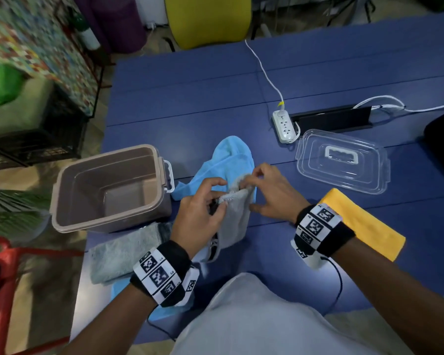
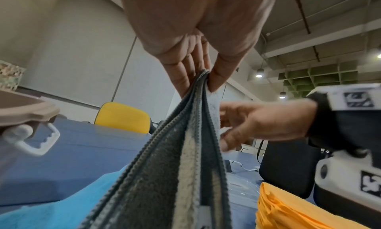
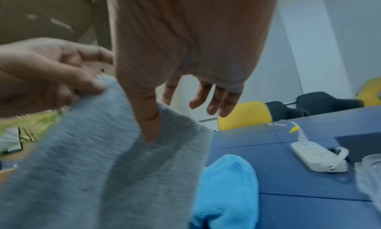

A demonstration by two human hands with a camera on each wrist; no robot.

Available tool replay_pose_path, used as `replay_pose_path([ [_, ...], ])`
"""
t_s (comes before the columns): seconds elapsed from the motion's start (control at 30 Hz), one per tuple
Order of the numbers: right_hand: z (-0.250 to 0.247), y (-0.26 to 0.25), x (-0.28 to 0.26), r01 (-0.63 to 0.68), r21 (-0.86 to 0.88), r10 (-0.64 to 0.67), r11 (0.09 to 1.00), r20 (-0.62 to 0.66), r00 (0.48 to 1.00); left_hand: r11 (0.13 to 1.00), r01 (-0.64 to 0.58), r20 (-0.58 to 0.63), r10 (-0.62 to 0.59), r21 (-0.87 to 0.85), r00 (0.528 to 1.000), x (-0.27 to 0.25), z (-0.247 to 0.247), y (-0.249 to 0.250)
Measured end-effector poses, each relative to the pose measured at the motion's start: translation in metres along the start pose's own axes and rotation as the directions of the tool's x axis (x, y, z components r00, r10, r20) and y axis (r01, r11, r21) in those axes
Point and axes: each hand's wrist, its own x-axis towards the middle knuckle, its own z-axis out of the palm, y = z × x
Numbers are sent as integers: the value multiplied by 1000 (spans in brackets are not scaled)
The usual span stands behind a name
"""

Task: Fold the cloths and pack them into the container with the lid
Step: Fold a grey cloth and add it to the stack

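A grey cloth [image 1: 235, 219] hangs folded above the blue table [image 1: 215, 93], held at its top edge by both hands. My left hand [image 1: 203, 208] pinches one corner between thumb and fingers, and the cloth's dark stitched edges [image 2: 185, 151] bunch in that pinch. My right hand [image 1: 264, 190] pinches the other corner with thumb and forefinger [image 3: 149, 123], its other fingers spread. A crumpled light blue cloth [image 1: 228, 160] lies behind the hands. The empty brown container [image 1: 108, 185] stands at the left, its clear lid [image 1: 344, 160] lies at the right.
A folded yellow cloth [image 1: 362, 221] lies under my right wrist. Another grey cloth [image 1: 123, 252] sits in front of the container. A white power strip [image 1: 285, 126] with cable and a black bar [image 1: 336, 119] lie further back. A yellow chair [image 1: 208, 19] stands beyond the table.
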Motion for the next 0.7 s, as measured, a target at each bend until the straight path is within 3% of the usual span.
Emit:
replay_pose_path([
  [0.1,-2,25,1,-17,-245,68,969,202,977,1000,-2,24,2,2,1000,0,-12,2],
  [0.2,-9,38,-3,-3,-312,73,950,214,974,996,-23,111,13,87,994,1,-23,-5],
  [0.3,-21,39,-2,-9,-34,14,999,146,989,982,-20,151,-9,187,989,7,-31,-28],
  [0.43,-33,31,0,-14,331,38,944,-64,997,940,-107,135,66,324,989,27,-40,-47],
  [0.53,-43,17,4,37,507,56,861,-166,984,852,-210,170,145,480,975,50,-45,-43],
  [0.63,-58,4,10,99,616,31,781,-195,980,800,-221,258,86,558,962,70,-45,-29],
  [0.7,-69,-8,14,141,623,-17,770,-200,980,812,-264,329,95,520,940,76,-37,-13],
])
